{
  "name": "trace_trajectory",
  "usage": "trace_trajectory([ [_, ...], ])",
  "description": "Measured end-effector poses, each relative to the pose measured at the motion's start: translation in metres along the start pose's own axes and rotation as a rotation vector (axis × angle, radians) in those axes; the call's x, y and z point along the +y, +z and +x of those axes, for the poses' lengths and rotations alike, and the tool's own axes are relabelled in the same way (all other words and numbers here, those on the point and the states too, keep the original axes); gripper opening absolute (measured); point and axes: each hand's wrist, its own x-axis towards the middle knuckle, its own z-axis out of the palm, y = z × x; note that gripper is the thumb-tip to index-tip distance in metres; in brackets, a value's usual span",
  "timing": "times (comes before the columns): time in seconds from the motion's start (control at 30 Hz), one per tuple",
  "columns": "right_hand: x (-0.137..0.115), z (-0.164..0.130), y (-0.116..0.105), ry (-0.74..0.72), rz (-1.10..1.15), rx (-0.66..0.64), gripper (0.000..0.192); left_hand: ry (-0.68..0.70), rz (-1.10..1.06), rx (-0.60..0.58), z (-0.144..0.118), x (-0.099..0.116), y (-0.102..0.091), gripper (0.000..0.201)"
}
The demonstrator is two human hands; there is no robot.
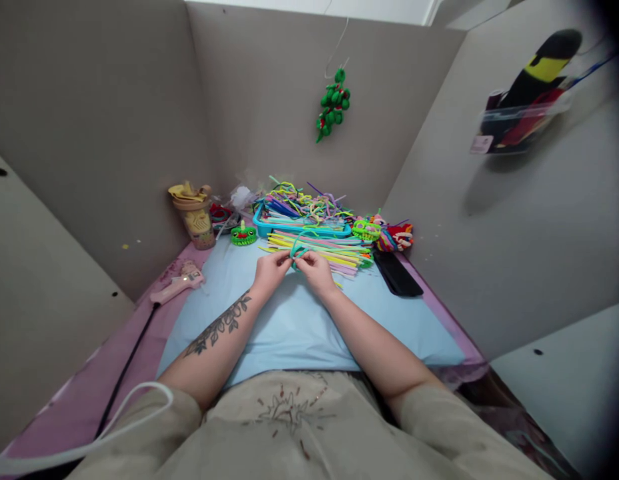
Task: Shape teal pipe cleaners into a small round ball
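the left hand point(272, 269) and the right hand point(315, 271) meet over the middle of the surface point(294, 333), each with its grip closed to a narrow pinch, thumb against fingertips, on a looped teal strand point(300, 251). the two pinches sit just beside each other, the left one palm inward and the right one facing it, so the strand is held between them and its thin loops rise above the fingertips. how the strand is wound inside the pinches is too small to tell. just beyond the hands lies a row of fuzzy stems point(329, 253) in yellow, pink and pale shades, laid mostly side by side, and behind it stands a blue tray point(345, 232) heaped with more stems in many colours. a green figure point(243, 235) with a small horn sits to the left of the tray, near it. a black flat case point(397, 275) lies to the right of the row, and a pink glue gun point(177, 287) rests well apart at the left.
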Motion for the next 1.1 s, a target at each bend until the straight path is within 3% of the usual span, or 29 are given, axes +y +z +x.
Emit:
trace_trajectory([
  [0.3,0.000,-0.001,0.003,-0.086,-0.140,0.036,0.017,-0.089,-0.178,0.055,0.002,-0.001,0.005,0.016],
  [0.5,0.002,0.000,0.003,-0.164,-0.238,0.060,0.017,0.011,-0.045,0.083,0.002,-0.002,0.007,0.012],
  [0.63,-0.001,0.000,0.000,-0.182,-0.237,0.026,0.019,0.032,-0.075,0.085,0.003,-0.002,0.006,0.010],
  [0.73,0.001,0.001,-0.001,-0.108,-0.110,-0.014,0.019,-0.009,-0.146,0.045,0.006,-0.002,0.006,0.012],
  [0.9,0.002,0.004,-0.002,0.167,0.425,-0.065,0.024,-0.109,-0.353,-0.013,0.008,-0.001,0.004,0.022],
  [1.1,-0.007,0.006,-0.007,0.299,0.665,-0.102,0.028,0.048,-0.185,-0.044,-0.002,0.009,-0.001,0.046],
])
